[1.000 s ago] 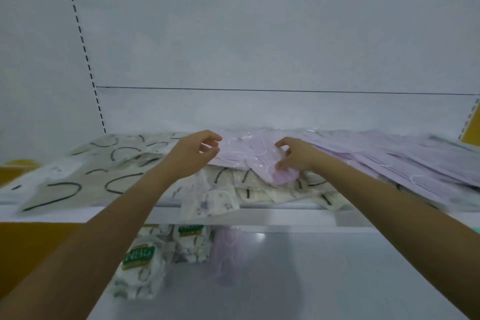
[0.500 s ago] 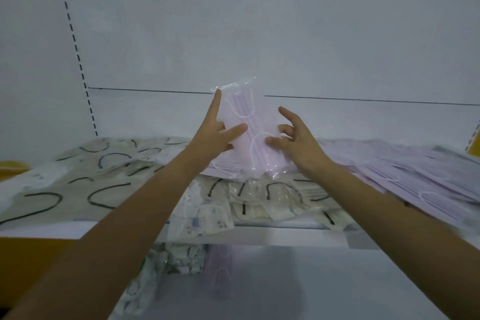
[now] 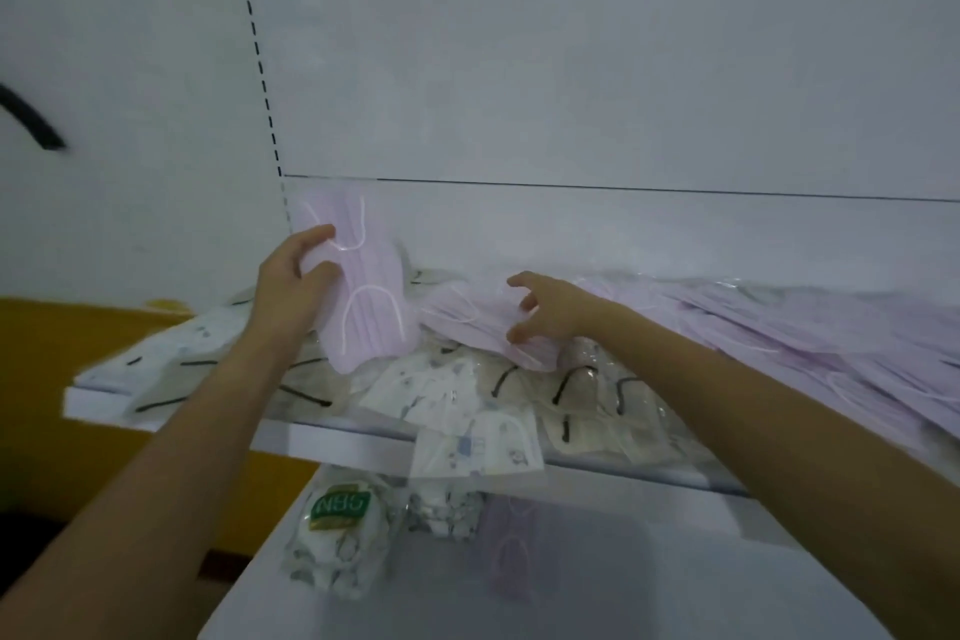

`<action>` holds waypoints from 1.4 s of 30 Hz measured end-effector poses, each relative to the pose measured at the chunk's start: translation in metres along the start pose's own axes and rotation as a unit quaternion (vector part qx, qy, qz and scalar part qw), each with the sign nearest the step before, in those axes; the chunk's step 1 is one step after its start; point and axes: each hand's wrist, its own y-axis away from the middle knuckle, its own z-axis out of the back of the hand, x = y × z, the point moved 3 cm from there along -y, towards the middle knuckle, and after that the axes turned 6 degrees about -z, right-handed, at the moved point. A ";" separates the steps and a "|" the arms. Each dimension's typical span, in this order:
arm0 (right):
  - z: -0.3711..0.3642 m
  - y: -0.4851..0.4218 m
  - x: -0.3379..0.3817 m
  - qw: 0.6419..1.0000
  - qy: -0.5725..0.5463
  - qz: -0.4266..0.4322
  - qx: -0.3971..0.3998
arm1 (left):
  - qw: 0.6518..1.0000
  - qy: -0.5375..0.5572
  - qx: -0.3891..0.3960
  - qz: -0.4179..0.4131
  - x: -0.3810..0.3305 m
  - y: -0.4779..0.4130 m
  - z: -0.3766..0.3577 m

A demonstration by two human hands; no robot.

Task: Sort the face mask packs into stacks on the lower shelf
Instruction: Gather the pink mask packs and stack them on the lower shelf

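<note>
The white upper shelf carries a loose spread of lilac mask packs toward its right end and beige packs with black ear loops along its front edge. On the white lower shelf, near its back left corner, lie a white printed pack with a green label and a lilac pack. The left hand grips a lilac face mask pack in clear plastic, tilted above the upper shelf's left part. The right hand, fingers curled, touches a second lilac pack; a firm grip cannot be told.
</note>
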 end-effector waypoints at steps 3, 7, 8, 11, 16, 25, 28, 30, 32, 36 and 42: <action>0.006 0.000 0.004 0.999 -0.015 0.029 -0.035 | 1.000 -0.013 -0.011 0.003 -0.001 0.001 0.008; 0.022 0.004 -0.001 0.981 -0.135 0.052 -0.132 | 0.999 -0.015 -0.035 0.000 -0.003 0.002 0.008; 0.026 0.007 -0.003 0.971 -0.182 0.052 -0.148 | 0.999 -0.013 -0.037 -0.001 -0.004 0.003 0.006; 0.034 0.016 -0.003 0.942 -0.292 0.050 -0.160 | 1.000 -0.003 -0.026 -0.004 -0.012 0.007 -0.010; 0.038 0.031 0.001 0.916 -0.363 0.061 -0.159 | 0.999 0.039 0.024 -0.013 -0.034 0.016 -0.044; 0.039 0.035 0.019 0.892 -0.419 0.105 -0.129 | 0.995 0.051 0.028 -0.079 -0.063 0.035 -0.046; 0.045 0.020 0.001 0.952 -0.260 0.074 -0.145 | 0.998 -0.019 -0.031 -0.058 -0.053 0.038 -0.006; 0.031 0.011 -0.009 0.986 -0.135 0.060 -0.074 | 0.997 -0.049 -0.053 -0.034 -0.045 0.044 0.016; 0.010 0.005 -0.009 0.998 -0.030 0.062 0.009 | 0.996 -0.067 -0.058 -0.011 -0.037 0.049 0.031; -0.012 0.005 0.000 0.995 0.056 0.070 0.048 | 0.994 -0.082 -0.063 0.025 -0.021 0.042 0.049; -0.009 0.007 0.008 0.998 0.028 -0.024 -0.047 | 0.998 -0.063 -0.012 0.003 -0.005 0.013 0.042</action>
